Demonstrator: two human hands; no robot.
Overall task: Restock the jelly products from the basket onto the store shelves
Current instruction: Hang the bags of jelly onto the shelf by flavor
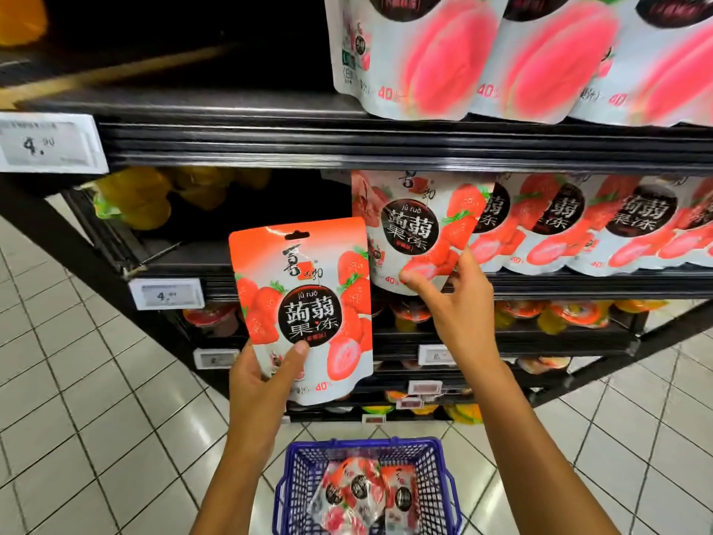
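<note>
Just now both hands are busy. The left hand (262, 374) grips a red-and-white strawberry-printed plastic jelly pouch (304, 303) near its lower edge, thumb across the front, holding it upright in the air before the black metal shelf (185, 256). The right hand (451, 299) pinches the bottom of a second matching pouch (416, 229), which leans at the left end of the row of like pouches (578, 225) on that shelf. Bare shelf lies left of the row, behind and slightly above the held pouch, whose long axis stands vertical. I judge the left hand, being nearer, need only carry it forward. More pouches (362, 492) lie in the blue plastic mesh basket (362, 444) below.
</note>
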